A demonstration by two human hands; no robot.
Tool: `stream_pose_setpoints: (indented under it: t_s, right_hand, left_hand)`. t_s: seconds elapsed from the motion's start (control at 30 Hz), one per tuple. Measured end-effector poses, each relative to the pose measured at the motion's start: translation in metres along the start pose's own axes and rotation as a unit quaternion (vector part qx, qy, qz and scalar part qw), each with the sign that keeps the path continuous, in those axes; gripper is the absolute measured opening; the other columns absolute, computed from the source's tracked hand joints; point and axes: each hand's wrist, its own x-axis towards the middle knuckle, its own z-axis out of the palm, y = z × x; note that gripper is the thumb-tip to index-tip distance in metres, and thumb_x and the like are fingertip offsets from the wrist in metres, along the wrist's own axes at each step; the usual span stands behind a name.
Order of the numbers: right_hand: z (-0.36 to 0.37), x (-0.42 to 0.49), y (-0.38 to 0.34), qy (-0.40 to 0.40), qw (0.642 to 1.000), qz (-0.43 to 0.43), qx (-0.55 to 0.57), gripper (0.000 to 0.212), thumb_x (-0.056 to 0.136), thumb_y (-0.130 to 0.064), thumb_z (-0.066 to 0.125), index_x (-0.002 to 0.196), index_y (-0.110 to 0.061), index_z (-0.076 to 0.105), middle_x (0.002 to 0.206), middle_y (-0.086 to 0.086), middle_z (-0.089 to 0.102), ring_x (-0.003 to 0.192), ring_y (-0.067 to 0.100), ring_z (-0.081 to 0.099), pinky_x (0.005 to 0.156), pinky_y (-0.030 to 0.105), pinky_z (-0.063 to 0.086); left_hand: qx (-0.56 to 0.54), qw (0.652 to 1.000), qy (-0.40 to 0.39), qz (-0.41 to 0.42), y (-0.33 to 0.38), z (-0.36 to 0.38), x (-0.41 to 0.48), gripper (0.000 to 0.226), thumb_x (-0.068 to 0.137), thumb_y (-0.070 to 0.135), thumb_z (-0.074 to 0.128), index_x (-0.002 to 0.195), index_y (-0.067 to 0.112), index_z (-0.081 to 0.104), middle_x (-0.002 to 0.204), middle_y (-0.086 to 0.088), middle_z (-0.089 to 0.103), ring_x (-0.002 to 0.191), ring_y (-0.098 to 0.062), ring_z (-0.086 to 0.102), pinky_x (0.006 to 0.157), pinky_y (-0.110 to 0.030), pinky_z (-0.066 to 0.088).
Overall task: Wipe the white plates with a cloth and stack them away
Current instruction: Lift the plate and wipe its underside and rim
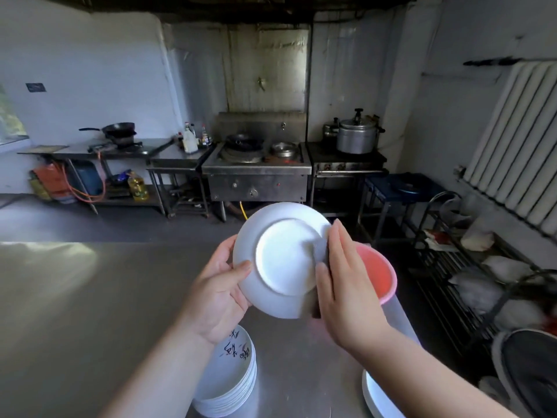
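Table of steel, plate stack, one white plate held above them.
Left hand grips its left rim; right hand pinches a grey cloth over the right rim — a hard wipe could, I judge, twist the plate loose and drop it onto the stack.

One person's two hands and forearms are in view. The left hand and the right hand are both bare, fingers and thumbs uncovered, with nails cut short and rounded as far as the picture resolves them; the two thumbnails are the plainest to see. The left forearm and the right forearm are bare from the wrist down to the lower edge of the view, each broadening toward that edge, and both are soft and blurred there, so finer surface detail cannot be told.
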Motion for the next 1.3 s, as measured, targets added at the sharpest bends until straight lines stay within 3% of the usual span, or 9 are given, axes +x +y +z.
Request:
stream_pose_setpoints:
  t_s: [0.13, 0.23, 0.43, 0.63, 0.8, 0.97, 1.03, 1.13, 1.3]
  right_hand:
    - [-0.011, 0.030, 0.006, 0.008, 0.997, 0.033, -0.068, 0.065, 0.109, -0.051, 0.027, 0.166, -0.020, 0.026, 0.173, -0.011, 0.017, 0.156, 0.012, 0.025, 0.124, 0.027, 0.024]
    - [-0.020, 0.054, 0.007, 0.051, 0.997, 0.047, -0.029, 0.057, 0.108, -0.048, 0.032, 0.161, -0.028, 0.039, 0.172, -0.010, 0.024, 0.156, 0.012, 0.028, 0.125, 0.034, 0.028]
    - [0.015, -0.009, -0.006, 0.145, 0.968, 0.113, 0.173, 0.052, 0.109, -0.034, 0.044, 0.160, -0.028, 0.037, 0.142, -0.009, 0.040, 0.134, -0.003, 0.039, 0.113, 0.010, 0.026]
    - [-0.027, 0.052, 0.015, 0.072, 0.990, 0.073, 0.098, 0.038, 0.107, -0.029, 0.055, 0.143, -0.030, 0.064, 0.121, -0.022, 0.056, 0.115, -0.015, 0.052, 0.093, 0.000, 0.034]
    - [-0.027, 0.045, 0.008, 0.032, 0.996, 0.035, 0.071, 0.056, 0.110, -0.042, 0.038, 0.163, -0.024, 0.033, 0.148, -0.008, 0.038, 0.129, -0.007, 0.041, 0.103, -0.002, 0.022]
    - [-0.004, 0.002, -0.002, -0.015, 0.998, 0.048, 0.036, 0.067, 0.107, -0.050, 0.024, 0.166, -0.025, 0.007, 0.172, -0.001, 0.003, 0.147, 0.011, 0.023, 0.108, 0.025, 0.034]
    - [-0.012, 0.029, 0.010, 0.016, 0.998, 0.060, -0.003, 0.064, 0.106, -0.050, 0.021, 0.166, -0.027, 0.018, 0.174, -0.001, 0.007, 0.147, 0.002, 0.023, 0.108, 0.026, 0.036]
    - [-0.022, 0.053, 0.020, 0.056, 0.995, 0.084, 0.029, 0.058, 0.109, -0.045, 0.029, 0.165, -0.032, 0.026, 0.171, -0.006, 0.021, 0.147, -0.009, 0.023, 0.111, 0.006, 0.022]
    - [0.010, 0.002, 0.004, 0.096, 0.974, 0.147, 0.145, 0.057, 0.110, -0.032, 0.043, 0.164, -0.031, 0.026, 0.138, -0.011, 0.039, 0.122, -0.026, 0.032, 0.095, -0.006, 0.023]
  left_hand:
    - [0.004, 1.000, -0.010, -0.018, -0.010, 0.007, -0.002, 0.058, 0.086, 0.002, 0.059, 0.143, 0.011, 0.053, 0.131, -0.013, 0.070, 0.115, -0.027, 0.071, 0.083, -0.039, 0.062]
    - [-0.002, 1.000, -0.007, 0.004, -0.013, 0.016, 0.004, 0.060, 0.086, 0.003, 0.059, 0.145, 0.013, 0.052, 0.134, -0.013, 0.069, 0.120, -0.027, 0.069, 0.085, -0.040, 0.062]
    - [-0.014, 0.999, -0.040, 0.005, -0.017, 0.025, 0.010, 0.066, 0.092, 0.002, 0.054, 0.154, 0.019, 0.040, 0.154, -0.014, 0.054, 0.140, -0.037, 0.055, 0.100, -0.056, 0.056]
    - [0.055, 0.995, -0.067, -0.052, 0.015, 0.021, 0.021, 0.055, 0.099, 0.017, 0.056, 0.153, 0.023, 0.051, 0.151, -0.014, 0.057, 0.138, -0.036, 0.056, 0.105, -0.050, 0.053]
    - [-0.005, 1.000, -0.024, 0.000, 0.002, 0.026, 0.022, 0.049, 0.100, 0.011, 0.050, 0.149, 0.020, 0.056, 0.147, -0.014, 0.061, 0.131, -0.030, 0.063, 0.102, -0.044, 0.057]
    - [-0.029, 0.999, 0.002, 0.013, -0.011, 0.028, 0.021, 0.051, 0.099, 0.009, 0.049, 0.150, 0.019, 0.053, 0.148, -0.014, 0.061, 0.133, -0.032, 0.061, 0.106, -0.047, 0.054]
    - [-0.031, 1.000, -0.005, 0.001, -0.015, 0.029, 0.019, 0.052, 0.099, 0.008, 0.055, 0.149, 0.020, 0.053, 0.148, -0.014, 0.060, 0.133, -0.031, 0.061, 0.104, -0.046, 0.056]
    - [-0.045, 0.999, -0.016, 0.022, -0.021, 0.037, 0.018, 0.055, 0.098, 0.013, 0.056, 0.153, 0.021, 0.049, 0.150, -0.012, 0.059, 0.138, -0.032, 0.058, 0.108, -0.048, 0.053]
    - [-0.059, 0.998, -0.035, 0.013, -0.037, 0.047, 0.018, 0.055, 0.102, 0.012, 0.050, 0.157, 0.017, 0.043, 0.154, -0.017, 0.054, 0.143, -0.038, 0.052, 0.114, -0.057, 0.045]
